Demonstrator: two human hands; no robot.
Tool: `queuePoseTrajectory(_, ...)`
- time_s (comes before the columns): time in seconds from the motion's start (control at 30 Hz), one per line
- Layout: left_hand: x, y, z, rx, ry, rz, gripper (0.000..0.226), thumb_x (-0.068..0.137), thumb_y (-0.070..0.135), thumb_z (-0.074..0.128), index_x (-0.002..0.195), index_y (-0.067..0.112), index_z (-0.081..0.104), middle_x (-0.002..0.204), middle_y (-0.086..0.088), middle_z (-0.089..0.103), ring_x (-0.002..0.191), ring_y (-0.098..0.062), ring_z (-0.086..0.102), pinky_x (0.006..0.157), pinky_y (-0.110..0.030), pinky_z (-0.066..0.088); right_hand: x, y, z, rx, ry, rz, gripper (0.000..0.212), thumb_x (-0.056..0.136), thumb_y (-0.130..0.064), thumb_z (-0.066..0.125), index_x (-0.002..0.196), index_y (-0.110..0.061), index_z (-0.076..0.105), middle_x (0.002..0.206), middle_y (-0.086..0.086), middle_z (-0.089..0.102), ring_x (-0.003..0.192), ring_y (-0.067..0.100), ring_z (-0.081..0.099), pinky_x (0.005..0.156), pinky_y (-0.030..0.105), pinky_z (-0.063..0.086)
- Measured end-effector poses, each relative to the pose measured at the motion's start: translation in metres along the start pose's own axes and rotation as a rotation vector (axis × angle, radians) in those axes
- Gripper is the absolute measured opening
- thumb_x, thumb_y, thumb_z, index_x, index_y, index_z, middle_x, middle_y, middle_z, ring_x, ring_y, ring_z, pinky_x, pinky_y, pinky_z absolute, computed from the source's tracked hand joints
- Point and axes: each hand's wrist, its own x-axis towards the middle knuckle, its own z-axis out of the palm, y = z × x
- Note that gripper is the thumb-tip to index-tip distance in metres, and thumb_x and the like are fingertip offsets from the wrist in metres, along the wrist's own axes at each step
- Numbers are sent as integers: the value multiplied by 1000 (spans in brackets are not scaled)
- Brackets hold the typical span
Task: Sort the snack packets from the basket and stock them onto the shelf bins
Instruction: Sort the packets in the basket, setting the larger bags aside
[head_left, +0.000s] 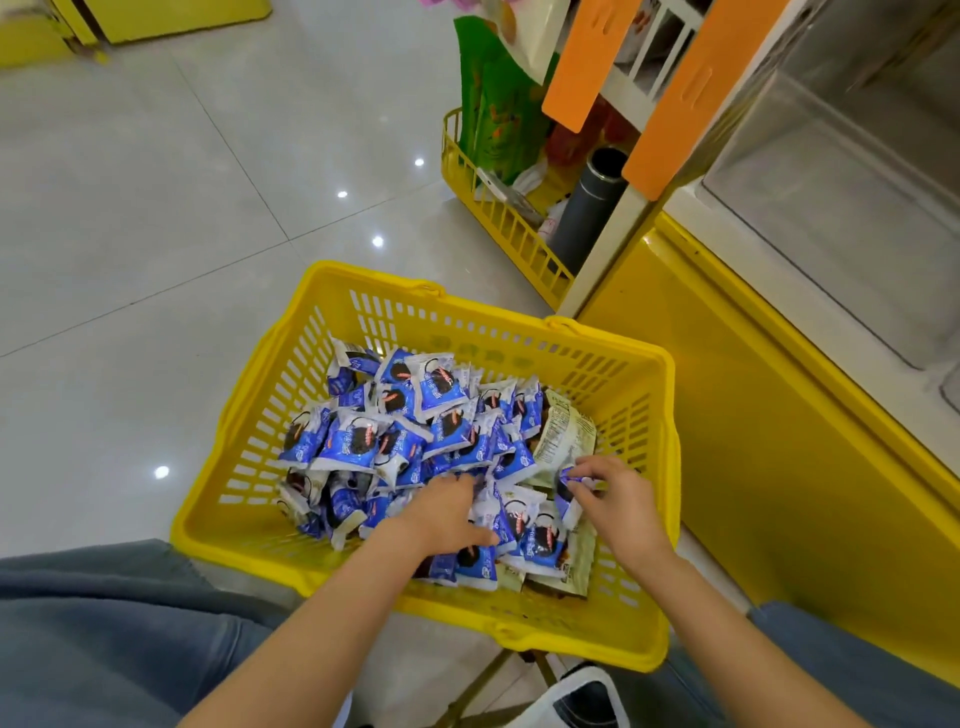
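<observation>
Right hand (618, 499) — packet (565, 503) pinched between fingertips (575, 484).

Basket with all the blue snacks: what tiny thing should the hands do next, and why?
Probably lift the right hand up, drawing its blue packet out of the basket. Its fingers already pinch that packet, which sits low in the pile beside a cream packet, while the left hand is busy among the others.
</observation>
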Motion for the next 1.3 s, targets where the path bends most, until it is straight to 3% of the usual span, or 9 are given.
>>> queuePoseTrajectory(0.23,-26,-6,-2,-53,193,90,26,84,34,66,105,21,61,110,0,57,107,-17,48,86,-29,39,-25,-25,-13,492,30,119,9,83,-8,67,83,-17,69,106,-7,61,99,1,56,70,3,42)
queuePoseTrajectory(0.37,-42,1,0,-380,346,86,22,90,24,58,73,24,45,80,3,49,77,-14,45,64,-22,34,-37,-42,-12,761,8,226,8,86,-10,65,87,-17,67,101,-11,65,81,-13,61,68,9,51)
queuePoseTrajectory(0.53,-54,22,-8,-1412,290,-44,16,99,17,43,97,3,49,96,-16,64,84,-24,65,78,-37,55,-52,-68,0,934,44,207,10,85,-3,63,84,-13,65,104,-9,65,86,-11,63,70,10,51)
queuePoseTrajectory(0.67,-61,20,-8,-1700,240,18,38,99,30,37,122,5,55,108,-18,68,87,-26,65,74,-40,56,-64,-85,13,894,29,84,16,83,3,63,80,-13,63,105,-8,63,91,-5,63,73,12,49)
queuePoseTrajectory(0.77,-66,14,-7,-1738,195,34,50,90,46,44,121,9,57,109,-11,69,95,-21,67,85,-39,50,-71,-90,21,651,82,-34,21,83,-1,66,78,-22,63,106,-14,60,100,-2,59,83,17,48)
queuePoseTrajectory(0.93,-70,8,-9,-1480,377,-15,54,75,28,72,124,13,55,115,-6,67,104,-22,65,95,-44,48,-78,-80,31,515,-112,-214,25,89,-23,61,111,-35,56,117,-24,56,113,-8,50,94,9,39)
queuePoseTrajectory(1.03,-73,3,-15,-1527,406,-57,45,82,25,68,124,18,55,114,-4,68,103,-23,65,95,-48,48,-60,-48,28,453,15,-18,38,90,-27,59,125,-30,44,129,-17,51,118,-5,47,98,13,39)
queuePoseTrajectory(1.17,-74,-4,-19,-1542,380,-42,39,84,28,65,121,19,58,105,-2,72,95,-21,69,85,-42,54,-38,-5,40,258,-211,326,73,87,-35,62,143,-8,25,149,10,33,135,23,33,110,33,32)
queuePoseTrajectory(1.3,-73,-7,-19,-1566,371,-47,34,85,26,64,118,18,59,101,-3,73,90,-20,70,69,-32,58,-26,-3,51,420,-290,478,83,82,-52,59,143,-6,26,146,10,37,131,26,40,106,38,36)
